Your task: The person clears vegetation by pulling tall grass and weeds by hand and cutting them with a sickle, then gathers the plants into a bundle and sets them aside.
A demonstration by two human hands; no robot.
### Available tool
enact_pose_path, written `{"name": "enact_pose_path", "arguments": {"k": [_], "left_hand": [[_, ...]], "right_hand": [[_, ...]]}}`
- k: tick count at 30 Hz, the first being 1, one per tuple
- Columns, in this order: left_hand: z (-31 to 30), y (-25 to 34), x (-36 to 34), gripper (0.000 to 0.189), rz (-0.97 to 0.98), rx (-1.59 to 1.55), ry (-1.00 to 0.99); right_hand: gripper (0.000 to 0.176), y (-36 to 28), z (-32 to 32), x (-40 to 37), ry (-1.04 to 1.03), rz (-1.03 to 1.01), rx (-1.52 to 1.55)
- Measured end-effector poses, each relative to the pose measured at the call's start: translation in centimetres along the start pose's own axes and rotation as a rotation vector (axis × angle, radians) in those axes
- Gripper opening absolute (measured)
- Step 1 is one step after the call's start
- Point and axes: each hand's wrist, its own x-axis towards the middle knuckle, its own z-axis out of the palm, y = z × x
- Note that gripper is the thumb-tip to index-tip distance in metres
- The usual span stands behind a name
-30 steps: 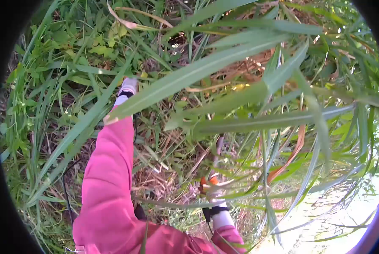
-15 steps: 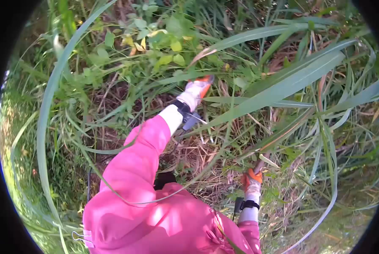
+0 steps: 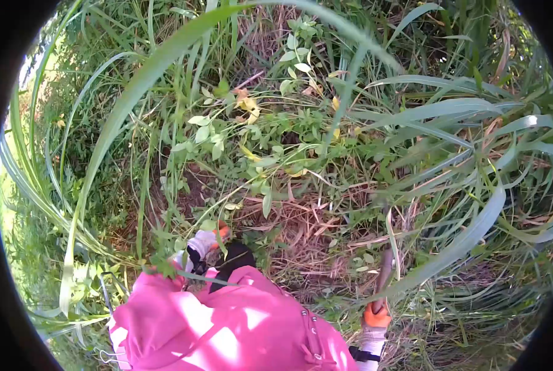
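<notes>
My right hand [image 3: 376, 315], in an orange and white glove, is closed around the wooden handle [image 3: 384, 272] of a tool. The handle points up and away from me; the tool's far end is blurred and partly hidden by grass. Close to my body, my left hand [image 3: 213, 238], gloved the same way, looks closed on a leafy vine [image 3: 252, 180] that runs up and to the right from it. Leaves partly cover these fingers.
Long grass blades [image 3: 122, 117] arch across the left and top. More broad grass [image 3: 455, 111] leans in from the right. Dry cut straw [image 3: 304, 232] lies on the ground between my hands. A dark shoe or leg [image 3: 233, 260] shows beside my pink clothing.
My left hand has drawn back from the greenery ahead to near my body. My right hand sits lower in view, still on the handle. The view has shifted over the plants.
</notes>
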Motion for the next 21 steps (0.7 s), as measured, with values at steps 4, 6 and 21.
{"name": "enact_pose_path", "arguments": {"k": [4, 6, 21], "left_hand": [[0.2, 0.5, -5.5, 0.024, 0.023, -0.119, 0.135], [1.0, 1.5, -6.5, 0.026, -0.163, -0.359, 0.097], [-0.6, -11.9, 1.0, 0.019, -0.610, -0.219, 0.015]], "right_hand": [[0.039, -6.5, -0.5, 8.1, -0.655, -0.444, -0.526], [0.035, -9.1, 2.5, 12.9, -0.626, -0.866, -0.513], [0.018, -36.5, 21.3, 44.0, -0.538, -1.048, -0.970]]}}
